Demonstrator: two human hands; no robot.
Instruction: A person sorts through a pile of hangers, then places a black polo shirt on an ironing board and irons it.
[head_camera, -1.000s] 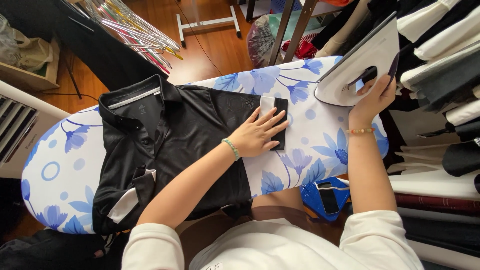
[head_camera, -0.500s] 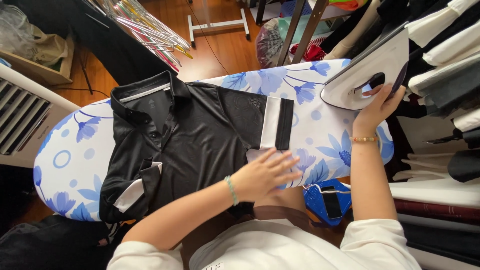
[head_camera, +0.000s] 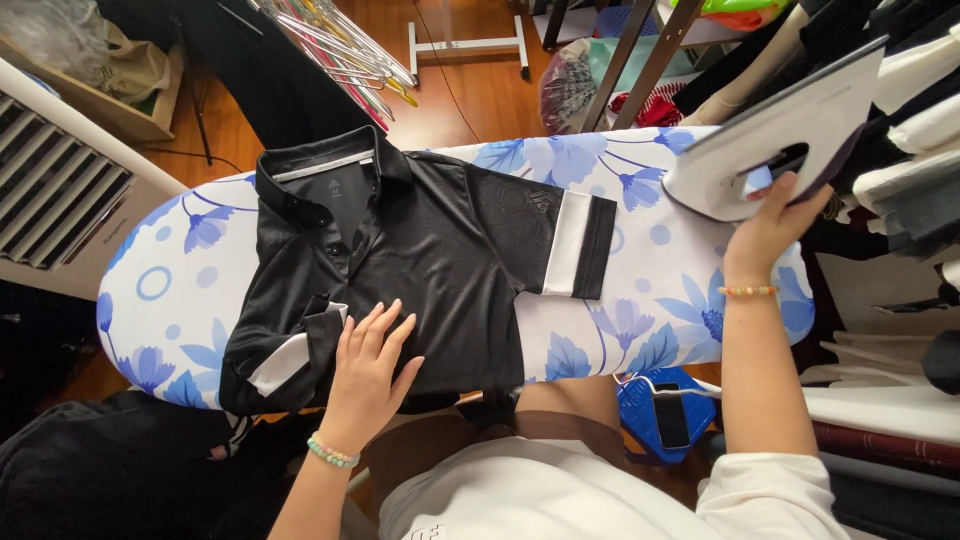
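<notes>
My left hand (head_camera: 368, 365) lies flat, fingers spread, smoothing the black polo shirt (head_camera: 400, 260); my right hand (head_camera: 765, 225) grips the iron (head_camera: 775, 135), which should come down next.

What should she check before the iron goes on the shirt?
1. Shirt lies flat on the board: mostly ok; the near sleeve is folded over.
2. Left hand away from the iron's path: not ok, it rests flat on the shirt's lower part.
3. Right hand has the iron: ok, its grip is on the handle, iron tilted up at the board's end.
4. Far sleeve smooth: ok, spread on the board.
5. Iron hot: cannot tell.
6. Collar open: ok.
</notes>
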